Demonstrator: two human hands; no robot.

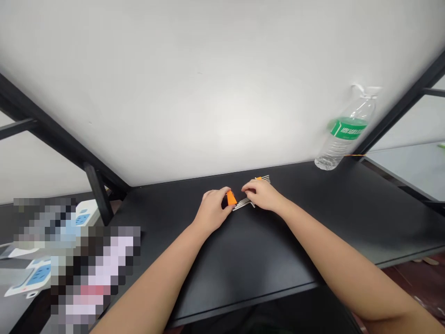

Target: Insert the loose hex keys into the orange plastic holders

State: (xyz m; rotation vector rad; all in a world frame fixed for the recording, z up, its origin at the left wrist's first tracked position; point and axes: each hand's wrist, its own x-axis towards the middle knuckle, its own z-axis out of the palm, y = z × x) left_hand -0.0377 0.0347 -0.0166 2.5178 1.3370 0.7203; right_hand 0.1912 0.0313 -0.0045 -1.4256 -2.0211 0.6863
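My left hand (215, 207) grips an orange holder (231, 198) between thumb and fingers, low over the black tabletop (222, 260). Thin silvery bent rods (243, 204) lie beside the holder, between my two hands. My right hand (260, 192) is just right of them, its thumb and fingertips pinched together; whatever they hold, if anything, is too small to make out. Behind the right hand, partly covered by it, is a second orange piece (258, 178) with a row of thin silvery rods (266, 178) sticking out to the right.
A clear plastic bottle (348, 128) with a green label stands at the back right against the white wall. Black metal frame bars (62, 134) rise at both sides. White power strips with blue sockets (40, 274) and blurred-out items are at the left.
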